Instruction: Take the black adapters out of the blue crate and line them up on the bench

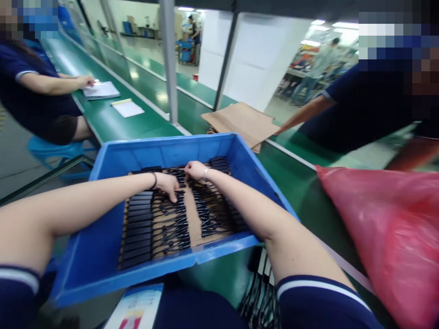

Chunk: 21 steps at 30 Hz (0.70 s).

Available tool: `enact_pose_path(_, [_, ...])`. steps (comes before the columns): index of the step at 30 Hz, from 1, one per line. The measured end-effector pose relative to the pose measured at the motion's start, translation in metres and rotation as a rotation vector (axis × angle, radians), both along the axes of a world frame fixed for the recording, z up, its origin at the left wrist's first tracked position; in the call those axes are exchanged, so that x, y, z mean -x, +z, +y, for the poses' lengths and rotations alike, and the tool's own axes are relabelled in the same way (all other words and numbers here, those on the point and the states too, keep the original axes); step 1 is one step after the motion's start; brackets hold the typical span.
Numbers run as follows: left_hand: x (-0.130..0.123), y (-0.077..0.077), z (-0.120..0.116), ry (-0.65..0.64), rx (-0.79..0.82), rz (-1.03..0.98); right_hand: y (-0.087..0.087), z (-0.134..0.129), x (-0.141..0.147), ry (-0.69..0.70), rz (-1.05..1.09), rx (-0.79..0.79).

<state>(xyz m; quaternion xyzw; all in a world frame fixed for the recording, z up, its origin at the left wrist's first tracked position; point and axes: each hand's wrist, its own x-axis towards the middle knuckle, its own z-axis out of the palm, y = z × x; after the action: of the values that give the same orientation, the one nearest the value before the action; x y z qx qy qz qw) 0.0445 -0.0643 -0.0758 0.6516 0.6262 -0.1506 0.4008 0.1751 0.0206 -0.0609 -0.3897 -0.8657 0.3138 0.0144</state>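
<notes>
Cables point(181, 224) are lying in rows inside the blue bin point(92, 233); left hand point(167, 185) and right hand point(196, 170) are working among them, can't tell if either's gripping. Going gently is probably preventing tangles.

Cables point(176, 228) in bin point(171, 148), cardboard point(240, 121) behind, plastic point(394, 233) right, seemingly on belt point(291, 176).

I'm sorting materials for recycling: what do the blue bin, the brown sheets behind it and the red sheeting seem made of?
Blue bin: likely moulded plastic, semi-gloss, from its even colour and ribbed wall.
Brown sheets: probably cardboard or heavy paper, matte, from their tan faces.
Red sheeting: likely plastic film, glossy, from its wrinkles and highlights.
</notes>
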Motion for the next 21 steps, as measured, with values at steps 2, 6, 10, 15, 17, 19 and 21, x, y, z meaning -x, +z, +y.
enact_pose_path(2, [0.000, 0.007, 0.002, -0.071, -0.076, 0.049, -0.008, 0.003, 0.002, -0.007, 0.025, 0.039])
enact_pose_path(6, [0.002, 0.012, 0.006, -0.185, -0.195, 0.133, -0.021, 0.008, 0.006, -0.015, 0.063, 0.163])
enact_pose_path(10, [-0.001, 0.013, 0.005, -0.192, -0.293, 0.145, -0.021, 0.004, 0.005, -0.052, 0.076, 0.292])
enact_pose_path(15, [0.001, 0.010, 0.008, -0.153, -0.400, 0.143, -0.014, -0.004, 0.002, -0.075, 0.107, 0.396])
enact_pose_path(17, [0.004, 0.008, 0.009, -0.113, -0.399, 0.117, -0.014, -0.005, 0.001, -0.078, 0.116, 0.420])
enact_pose_path(19, [0.007, 0.006, 0.009, -0.083, -0.400, 0.082, -0.016, -0.004, 0.001, -0.087, 0.121, 0.434])
enact_pose_path(21, [0.008, 0.006, 0.009, -0.065, -0.433, 0.049, -0.018, -0.003, 0.000, -0.103, 0.131, 0.436])
